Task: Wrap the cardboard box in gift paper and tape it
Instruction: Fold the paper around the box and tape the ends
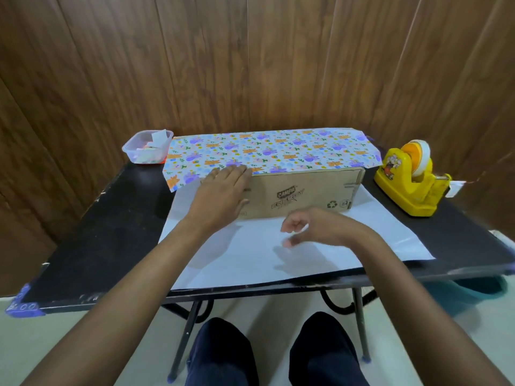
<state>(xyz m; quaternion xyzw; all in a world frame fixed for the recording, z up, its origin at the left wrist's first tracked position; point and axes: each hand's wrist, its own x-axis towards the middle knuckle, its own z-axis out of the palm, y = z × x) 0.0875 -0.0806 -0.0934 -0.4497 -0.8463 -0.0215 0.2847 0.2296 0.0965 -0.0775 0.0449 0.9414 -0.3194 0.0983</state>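
A long brown cardboard box (301, 195) lies across the middle of the black table, its printed side facing me. Gift paper (267, 151) with a purple and orange pattern is folded over the box's top; its white underside (250, 263) spreads on the table in front of the box. My left hand (223, 190) presses flat on the paper at the box's top left front edge, fingers straight. My right hand (303, 228) hovers above the white paper just in front of the box, fingers loosely curled and blurred, nothing visible in them.
A yellow tape dispenser (409, 179) with a roll of tape stands at the table's right. A clear plastic tub (146, 146) of paper scraps sits at the back left. Wooden wall panels rise right behind the black table (92, 238). My knees are below its front edge.
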